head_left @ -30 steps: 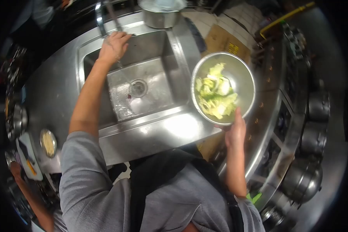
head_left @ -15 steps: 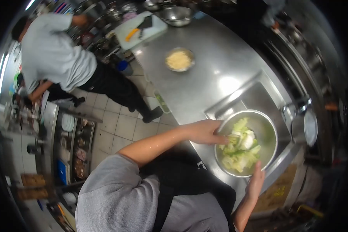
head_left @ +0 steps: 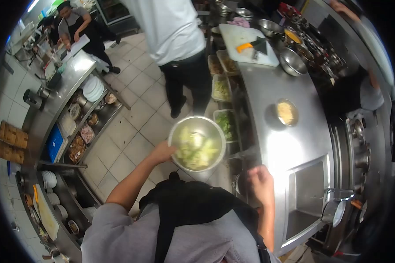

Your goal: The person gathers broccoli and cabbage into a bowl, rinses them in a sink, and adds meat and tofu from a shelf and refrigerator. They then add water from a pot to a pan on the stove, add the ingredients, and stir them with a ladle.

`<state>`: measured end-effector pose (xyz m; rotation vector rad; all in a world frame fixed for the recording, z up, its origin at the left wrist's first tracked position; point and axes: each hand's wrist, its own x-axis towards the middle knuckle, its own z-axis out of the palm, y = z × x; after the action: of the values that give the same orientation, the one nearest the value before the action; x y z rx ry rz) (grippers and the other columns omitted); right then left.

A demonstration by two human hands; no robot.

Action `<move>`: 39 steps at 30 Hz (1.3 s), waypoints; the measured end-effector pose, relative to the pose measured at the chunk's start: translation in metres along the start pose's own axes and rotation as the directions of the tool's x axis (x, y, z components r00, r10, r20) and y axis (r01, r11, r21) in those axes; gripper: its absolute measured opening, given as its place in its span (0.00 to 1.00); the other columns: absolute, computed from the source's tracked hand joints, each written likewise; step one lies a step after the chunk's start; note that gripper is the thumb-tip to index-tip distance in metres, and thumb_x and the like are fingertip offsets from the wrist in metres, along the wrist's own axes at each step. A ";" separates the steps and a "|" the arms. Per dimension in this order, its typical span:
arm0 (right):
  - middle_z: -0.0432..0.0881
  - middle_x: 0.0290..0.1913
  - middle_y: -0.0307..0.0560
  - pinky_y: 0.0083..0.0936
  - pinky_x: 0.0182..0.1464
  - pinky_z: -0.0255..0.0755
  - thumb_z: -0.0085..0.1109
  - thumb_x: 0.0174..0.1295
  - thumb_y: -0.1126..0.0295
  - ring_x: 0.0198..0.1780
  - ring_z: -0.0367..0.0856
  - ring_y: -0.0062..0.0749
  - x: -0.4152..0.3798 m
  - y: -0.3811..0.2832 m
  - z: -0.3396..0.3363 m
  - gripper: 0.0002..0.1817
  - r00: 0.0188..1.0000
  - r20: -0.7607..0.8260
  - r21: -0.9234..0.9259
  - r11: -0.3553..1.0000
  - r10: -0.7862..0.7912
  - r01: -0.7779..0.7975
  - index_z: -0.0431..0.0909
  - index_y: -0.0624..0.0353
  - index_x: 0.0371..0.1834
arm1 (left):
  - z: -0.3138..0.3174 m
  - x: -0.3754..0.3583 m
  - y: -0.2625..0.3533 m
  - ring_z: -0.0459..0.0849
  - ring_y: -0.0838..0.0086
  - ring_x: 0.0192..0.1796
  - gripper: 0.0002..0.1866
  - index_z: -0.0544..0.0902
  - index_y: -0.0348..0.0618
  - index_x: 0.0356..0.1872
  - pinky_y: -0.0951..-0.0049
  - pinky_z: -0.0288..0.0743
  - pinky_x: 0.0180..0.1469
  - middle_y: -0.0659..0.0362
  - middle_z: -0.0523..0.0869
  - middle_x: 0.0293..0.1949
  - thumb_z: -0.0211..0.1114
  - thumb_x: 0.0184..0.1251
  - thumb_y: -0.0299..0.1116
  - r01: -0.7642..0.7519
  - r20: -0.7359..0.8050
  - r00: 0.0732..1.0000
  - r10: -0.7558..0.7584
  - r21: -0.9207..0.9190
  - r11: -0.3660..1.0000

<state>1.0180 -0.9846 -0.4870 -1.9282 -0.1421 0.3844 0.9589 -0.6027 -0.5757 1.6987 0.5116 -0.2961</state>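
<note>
A round steel bowl [head_left: 216, 131] is in the head view, above the tiled floor and apart from the counter. Pale green chopped leaves [head_left: 199, 153], blurred by motion, lie inside it; they look like lettuce or cabbage. My left hand [head_left: 163, 153] grips the bowl's left rim. To the right of the bowl, near the counter's edge, is my right hand [head_left: 261, 183], off the bowl. Its fingers are loosely curled, and nothing shows in them.
The steel counter [head_left: 267, 140] on my right bears a small bowl of yellowish shreds [head_left: 286, 112], a cutting board [head_left: 232, 39] with an orange-handled knife [head_left: 245, 47], and a sink [head_left: 309, 188]. Food tubs [head_left: 225, 125] line its side. A co-worker [head_left: 175, 35] stands ahead; shelves [head_left: 92, 90] are left.
The bowl has gone from over the sink to above the floor, in my left hand. My right hand has come off it. The view has turned left.
</note>
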 end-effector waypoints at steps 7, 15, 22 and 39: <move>0.85 0.41 0.57 0.39 0.48 0.76 0.53 0.65 0.66 0.43 0.83 0.52 0.070 0.052 0.119 0.11 0.957 0.282 -0.710 0.685 0.064 0.163 0.79 0.60 0.45 | -0.144 -0.084 -0.153 0.80 0.70 0.17 0.16 0.81 0.29 0.31 0.73 0.69 0.20 0.53 0.82 0.20 0.54 0.58 0.37 0.207 -0.469 0.818 -0.333 -0.301 0.931; 0.85 0.44 0.57 0.41 0.56 0.72 0.51 0.61 0.60 0.52 0.81 0.52 0.115 0.140 0.167 0.18 0.765 0.464 -0.795 0.592 0.447 0.136 0.81 0.55 0.49 | -0.224 -0.084 -0.176 0.80 0.70 0.18 0.14 0.80 0.32 0.29 0.72 0.71 0.21 0.54 0.81 0.20 0.55 0.58 0.36 0.122 -0.549 0.699 -0.457 -0.539 0.834; 0.84 0.44 0.58 0.41 0.52 0.74 0.52 0.58 0.58 0.49 0.82 0.52 0.215 0.112 0.214 0.18 0.808 0.307 -0.840 0.543 0.504 -0.020 0.82 0.57 0.45 | -0.304 -0.019 -0.112 0.78 0.71 0.19 0.12 0.80 0.35 0.28 0.72 0.73 0.23 0.56 0.81 0.22 0.57 0.59 0.36 -0.062 -0.623 0.705 -0.339 -0.531 0.845; 0.86 0.38 0.51 0.27 0.40 0.77 0.60 0.65 0.67 0.37 0.85 0.35 0.314 -0.248 0.488 0.14 0.586 0.770 -0.182 0.796 -0.250 0.578 0.79 0.59 0.52 | -0.474 0.057 -0.046 0.77 0.76 0.18 0.14 0.81 0.32 0.26 0.75 0.69 0.19 0.57 0.81 0.20 0.54 0.62 0.34 -0.257 -0.758 0.623 -0.192 -0.430 0.865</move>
<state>1.1712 -0.3724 -0.4851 -1.9578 -1.3007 0.8175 0.9446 -0.1238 -0.5509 1.2278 1.1013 0.6376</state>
